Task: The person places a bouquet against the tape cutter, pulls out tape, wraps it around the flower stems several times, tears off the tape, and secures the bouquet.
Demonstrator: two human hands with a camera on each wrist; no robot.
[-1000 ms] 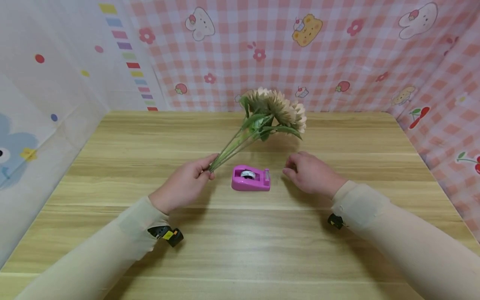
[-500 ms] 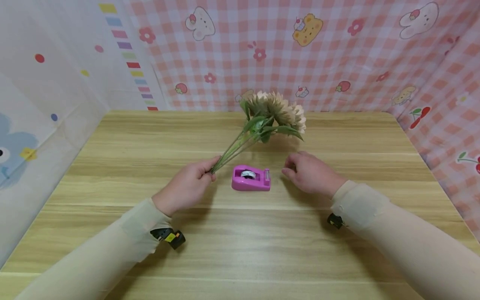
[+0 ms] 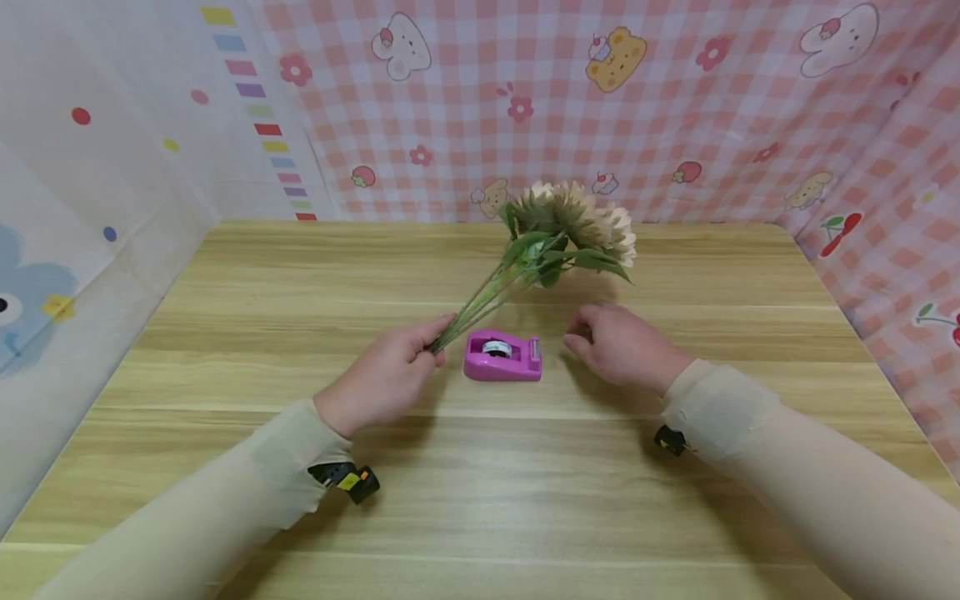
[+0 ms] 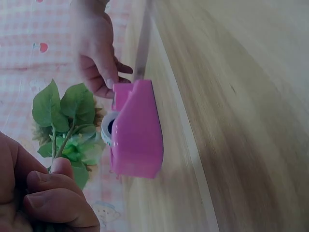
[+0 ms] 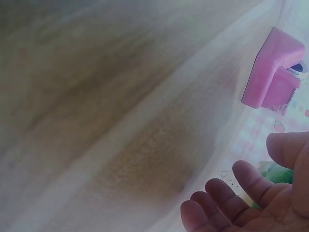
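Note:
My left hand [image 3: 386, 379] grips the lower ends of a bunch of flowers by its thin green stems [image 3: 483, 304]. The pale pink-beige blooms [image 3: 577, 215] and green leaves slant up to the back right, held over the table. Just right of that hand, a magenta tape dispenser [image 3: 502, 367] stands upright with a white roll of tape [image 3: 497, 348] in it. On its other side my right hand [image 3: 626, 348] is near the cutter end, fingers loosely curled and holding nothing. In the left wrist view, leaves [image 4: 63, 106] show beyond the left fingers.
A wood-grain table [image 3: 480, 500] lies under both hands. Behind it hangs a pink checked cloth [image 3: 465, 100] with cartoon prints, and a white dotted cloth [image 3: 135, 167] borders the left side. Small black cameras [image 3: 356, 482] sit at both wrists.
My left hand has shifted right and slightly nearer, carrying the flowers, so the blooms now sit further right. The right hand and the tape dispenser have stayed in place.

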